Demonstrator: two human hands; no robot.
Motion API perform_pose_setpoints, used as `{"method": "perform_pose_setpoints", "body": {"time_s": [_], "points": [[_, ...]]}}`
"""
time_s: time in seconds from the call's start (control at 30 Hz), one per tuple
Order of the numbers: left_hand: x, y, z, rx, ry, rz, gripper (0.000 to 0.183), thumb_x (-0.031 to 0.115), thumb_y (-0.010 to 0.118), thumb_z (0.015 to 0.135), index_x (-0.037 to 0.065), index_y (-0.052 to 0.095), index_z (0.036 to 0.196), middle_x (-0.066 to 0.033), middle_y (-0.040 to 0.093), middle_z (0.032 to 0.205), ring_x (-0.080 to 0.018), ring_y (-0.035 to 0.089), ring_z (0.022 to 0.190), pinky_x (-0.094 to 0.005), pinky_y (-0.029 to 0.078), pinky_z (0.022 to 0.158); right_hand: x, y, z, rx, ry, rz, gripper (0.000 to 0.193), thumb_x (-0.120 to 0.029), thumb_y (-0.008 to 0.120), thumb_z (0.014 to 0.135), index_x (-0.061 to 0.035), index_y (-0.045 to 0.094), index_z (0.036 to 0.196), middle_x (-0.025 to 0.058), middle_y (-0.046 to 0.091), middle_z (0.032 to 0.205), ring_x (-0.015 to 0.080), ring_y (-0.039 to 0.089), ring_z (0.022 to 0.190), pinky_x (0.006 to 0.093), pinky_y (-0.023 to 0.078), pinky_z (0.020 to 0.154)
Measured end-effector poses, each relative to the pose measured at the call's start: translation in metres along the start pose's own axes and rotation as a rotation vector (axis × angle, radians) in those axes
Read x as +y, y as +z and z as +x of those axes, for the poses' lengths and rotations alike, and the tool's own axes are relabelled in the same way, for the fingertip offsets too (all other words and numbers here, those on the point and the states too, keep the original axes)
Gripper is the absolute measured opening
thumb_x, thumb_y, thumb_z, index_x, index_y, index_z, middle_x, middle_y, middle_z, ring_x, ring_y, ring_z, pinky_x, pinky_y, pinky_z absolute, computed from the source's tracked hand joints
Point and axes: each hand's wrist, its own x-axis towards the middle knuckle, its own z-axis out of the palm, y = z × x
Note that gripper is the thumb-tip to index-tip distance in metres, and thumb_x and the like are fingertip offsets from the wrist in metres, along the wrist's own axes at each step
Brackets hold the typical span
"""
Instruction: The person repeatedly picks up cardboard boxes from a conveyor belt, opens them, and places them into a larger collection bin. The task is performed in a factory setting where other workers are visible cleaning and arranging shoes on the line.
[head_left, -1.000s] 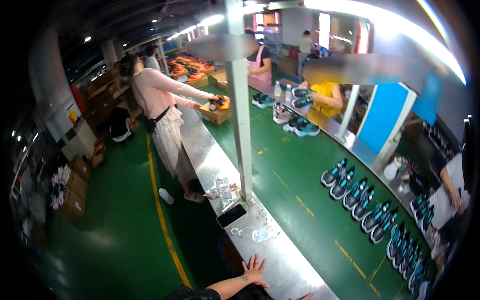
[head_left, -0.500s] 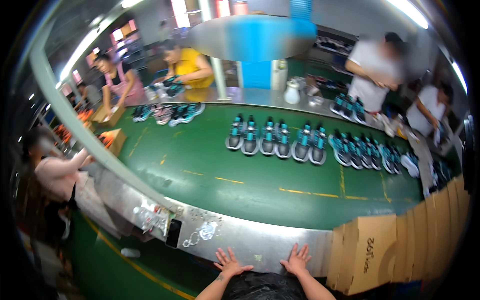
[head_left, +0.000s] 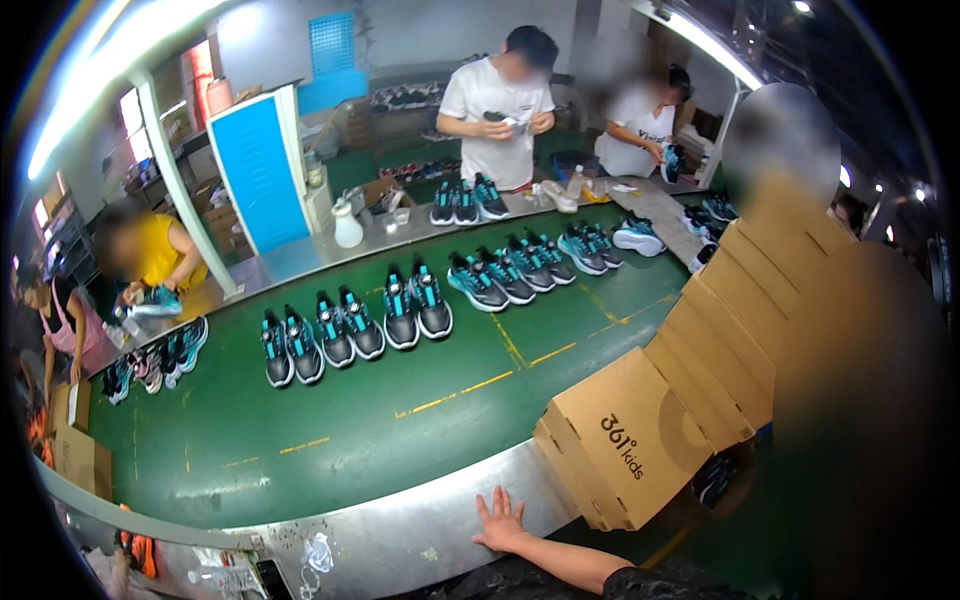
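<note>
My right hand (head_left: 501, 524) rests palm down on the metal ledge (head_left: 390, 545), fingers spread and holding nothing. Close to its right stands a row of brown cardboard boxes (head_left: 622, 440), leaning one behind another. My left hand is out of the picture. Across the green conveyor belt (head_left: 330, 450), beyond my hand, pairs of dark grey sneakers (head_left: 400, 310) with turquoise trim stand in a line. A second group of similar sneakers (head_left: 510, 270) sits farther right. Crumpled clear plastic (head_left: 318, 553) and a dark phone (head_left: 271, 578) lie on the ledge to the left.
A person in white (head_left: 497, 120) handles a small item across the belt; another (head_left: 635, 140) holds a sneaker. At left, a person in yellow (head_left: 165, 255) works on a shoe. A blurred person (head_left: 785, 150) is behind the boxes. A white spray bottle (head_left: 347, 225) stands on the far ledge.
My view has swung to the right, so the boxes and sneakers sit farther left in the picture. My left hand has left the picture; my right hand stays spread on the ledge.
</note>
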Motion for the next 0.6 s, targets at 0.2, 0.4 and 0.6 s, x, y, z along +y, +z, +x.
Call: {"method": "perform_pose_setpoints", "body": {"time_s": [0.2,0.4,0.6], "points": [[-0.037,0.0,0.013,-0.534,0.176,0.008,0.038,0.025,0.044,0.091,-0.001,0.055,0.115,-0.0138,0.056,0.113,-0.024,0.049,0.105,-0.0326,0.038,0.093,-0.009,-0.001,0.001,-0.004,-0.041,0.0,0.096,-0.053,0.06,0.076,-0.013,0.004,0.144,0.0297,-0.009,0.144,0.0447,-0.005,0.134,0.069,0.007,0.098],[0.086,-0.027,-0.037,-0.617,0.596,0.298,0.027,0.014,0.047,0.088,-0.001,0.06,0.107,-0.0178,0.059,0.108,-0.0304,0.054,0.104,-0.0363,0.039,0.093,-0.008,0.001,0.001,0.004,-0.049,0.031,0.097,-0.054,0.059,0.076,-0.0122,0.003,0.143,0.0306,-0.01,0.144,0.0457,-0.007,0.134,0.0693,0.006,0.098],[0.097,-0.01,-0.02,-0.814,0.551,0.539,0.032,0.013,0.04,0.089,0.001,0.056,0.113,-0.021,0.056,0.115,-0.0334,0.051,0.111,-0.0387,0.036,0.098,-0.014,-0.004,-0.004,-0.014,-0.054,0.031,0.097,-0.054,0.058,0.076,-0.0126,0.002,0.144,0.0289,-0.011,0.144,0.0444,-0.008,0.134,0.0688,0.005,0.098]]}}
